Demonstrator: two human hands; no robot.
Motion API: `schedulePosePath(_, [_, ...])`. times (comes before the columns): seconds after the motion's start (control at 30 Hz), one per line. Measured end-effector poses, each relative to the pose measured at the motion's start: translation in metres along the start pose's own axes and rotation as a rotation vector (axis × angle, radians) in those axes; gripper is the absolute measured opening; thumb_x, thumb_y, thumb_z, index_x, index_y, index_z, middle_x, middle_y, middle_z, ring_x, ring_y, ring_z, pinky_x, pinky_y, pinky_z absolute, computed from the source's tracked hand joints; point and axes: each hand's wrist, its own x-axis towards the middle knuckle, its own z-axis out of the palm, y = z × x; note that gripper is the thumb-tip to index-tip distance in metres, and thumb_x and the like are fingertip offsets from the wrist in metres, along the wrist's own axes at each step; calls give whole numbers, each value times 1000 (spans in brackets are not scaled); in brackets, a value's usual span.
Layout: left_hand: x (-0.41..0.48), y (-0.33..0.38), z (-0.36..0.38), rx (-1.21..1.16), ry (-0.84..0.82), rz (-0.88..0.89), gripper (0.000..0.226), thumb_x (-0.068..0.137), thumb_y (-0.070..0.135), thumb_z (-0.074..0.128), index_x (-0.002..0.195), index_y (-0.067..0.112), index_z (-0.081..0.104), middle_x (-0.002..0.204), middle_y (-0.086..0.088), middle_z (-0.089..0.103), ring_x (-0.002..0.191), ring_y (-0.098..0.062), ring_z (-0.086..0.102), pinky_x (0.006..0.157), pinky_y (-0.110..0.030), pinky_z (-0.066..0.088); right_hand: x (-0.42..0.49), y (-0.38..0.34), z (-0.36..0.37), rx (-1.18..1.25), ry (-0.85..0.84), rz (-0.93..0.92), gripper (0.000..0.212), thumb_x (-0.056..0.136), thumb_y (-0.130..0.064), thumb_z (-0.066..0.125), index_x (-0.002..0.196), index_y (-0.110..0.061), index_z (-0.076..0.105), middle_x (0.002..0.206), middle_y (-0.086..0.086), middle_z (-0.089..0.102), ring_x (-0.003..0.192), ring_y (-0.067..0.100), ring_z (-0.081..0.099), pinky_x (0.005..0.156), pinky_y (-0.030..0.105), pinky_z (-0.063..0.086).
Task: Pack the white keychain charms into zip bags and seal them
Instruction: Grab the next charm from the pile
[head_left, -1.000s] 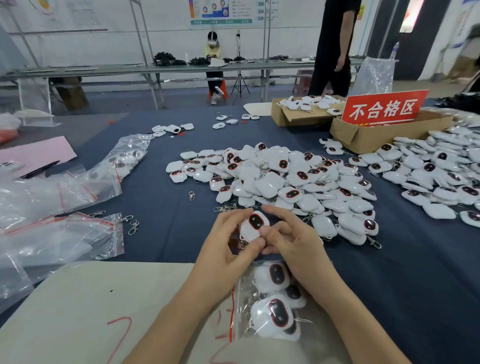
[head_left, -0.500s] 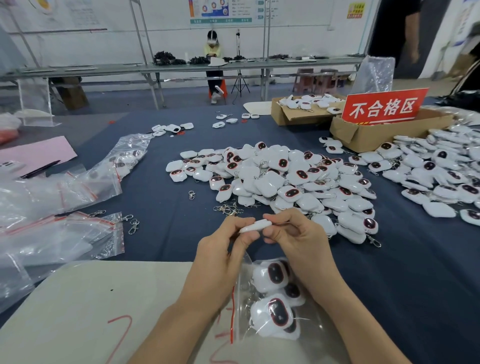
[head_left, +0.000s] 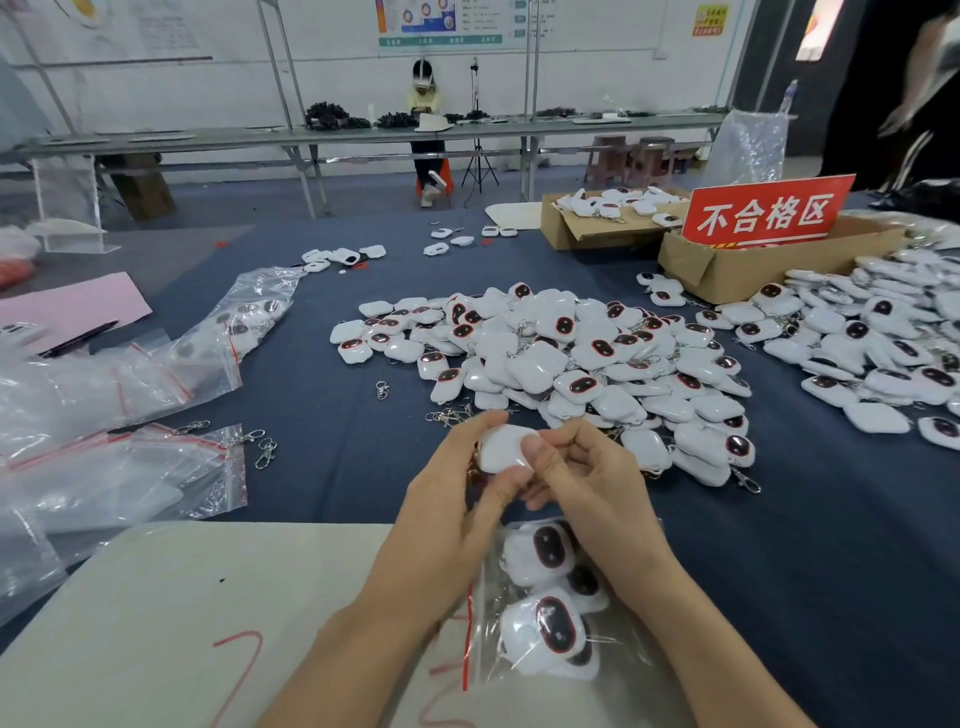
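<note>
Clear zip bag, red seal strip, lies on beige board under wrists; glossy white charms with dark oval faces inside. Above it, left hand and right hand meet, fingers curled, both pinching one keychain charm, smooth rounded back up. Beyond: charm pile heaped on dark blue tabletop; cardboard box, red sign.

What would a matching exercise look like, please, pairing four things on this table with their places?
Things: 1 held charm; 2 zip bag; 3 red sign; 4 black pen.
Places: A in the nearer cardboard box; B pinched between left hand and right hand; C on the pale board; D on the pink sheet.
Pairs: 1-B; 2-C; 3-A; 4-D.
</note>
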Motion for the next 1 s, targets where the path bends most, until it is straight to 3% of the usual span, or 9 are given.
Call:
schedulePosePath(0.1, [0,0,0,28,-6,25,42,98,36,64,128,59,46,121,34,60,110,6,61,87,-2,41,3,-2,-1,68,-14,54,18,92,-27,68,95,-9,66,75,10,74,62,18,68,59,23,56])
schedulePosePath(0.27, [2,-5,-1,-116,112,-55,20,95,45,61,115,44,64,102,21,72,94,-6,70,76,-12,51,1,-6,-2,104,-122,-18,26,82,-26,67,107,-18,69,103,-4,74,85,12,73,74,21,57])
schedulePosePath(0.4, [2,-2,0,-251,116,-94,12,96,39,62,106,39,69,87,9,75,77,-12,73,70,-18,55,2,-6,-1,55,-104,-49,9,86,-10,68,93,-16,70,88,-10,77,73,5,70,71,15,54])
schedulePosePath(0.57, [2,-1,1,-364,113,-119,16,92,38,65,101,30,74,84,0,76,74,-16,72,70,-19,56,0,-4,-1,11,-92,-103,16,91,-2,64,88,-17,69,79,-6,75,72,6,69,71,16,54])
schedulePosePath(0.7, [1,1,1,-337,119,-86,16,97,37,62,107,34,75,93,4,78,83,-14,74,75,-18,56,0,-5,0,10,-56,-127,12,90,-13,67,86,-24,70,81,-4,76,73,9,70,71,16,54])
schedulePosePath(0.87, [5,-1,1,-61,116,8,27,103,41,53,123,36,70,126,20,64,121,-7,61,98,-17,48,-3,-3,4,-59,45,-201,10,81,-36,71,91,-39,72,89,-4,74,83,12,72,72,19,55])
schedulePosePath(1.0, [4,-1,0,-82,80,63,26,104,27,53,125,32,69,119,17,69,115,-11,66,95,-20,51,-3,-4,4,-55,55,-195,13,80,-38,74,92,-43,74,91,-4,71,80,11,71,71,17,55])
